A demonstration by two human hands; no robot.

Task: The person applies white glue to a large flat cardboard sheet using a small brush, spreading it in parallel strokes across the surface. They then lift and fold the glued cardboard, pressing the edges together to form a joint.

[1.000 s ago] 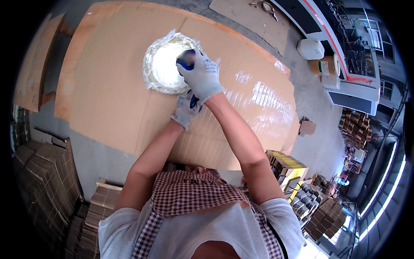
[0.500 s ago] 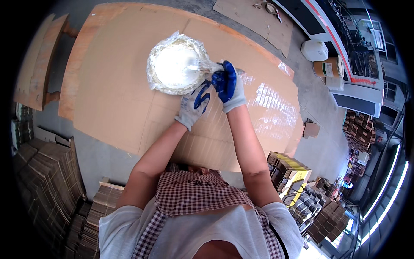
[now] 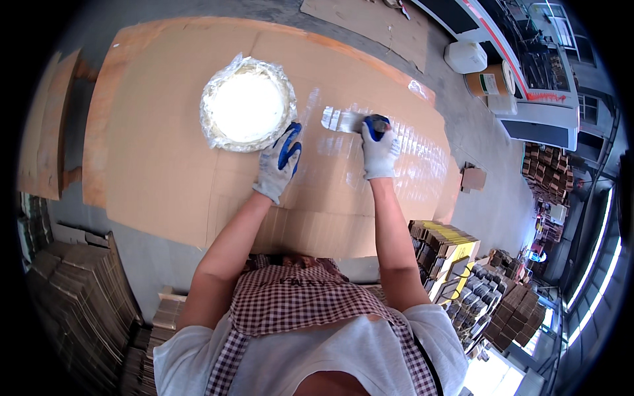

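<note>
A round tub [image 3: 210,125] wrapped in crinkled clear plastic film, its inside glaring white, sits left of centre on a large cardboard sheet [image 3: 158,178]. At its lower right rim is my left hand [image 3: 277,165], in a grey glove with blue coating, its fingers closed against the tub's edge. Farther right, my right hand [image 3: 380,148], gloved alike, is closed round a wide flat brush [image 3: 343,121] whose white-coated end points left over the cardboard. The brush handle is hidden in my fist and slightly blurred. Shiny wet white strokes [image 3: 422,158] cover the sheet's right part.
An orange-brown wooden board [image 3: 99,158] lies under the cardboard. Stacks of flattened cardboard [image 3: 82,290] stand at lower left, others [image 3: 436,244] at lower right. Beyond the board's right side are a white jug [image 3: 465,58], a brown drum [image 3: 490,82] and a large machine [image 3: 538,125].
My right hand has moved right, carrying the brush from over the tub to the cardboard. My left hand stays by the tub's rim. The whole view has shifted slightly.
</note>
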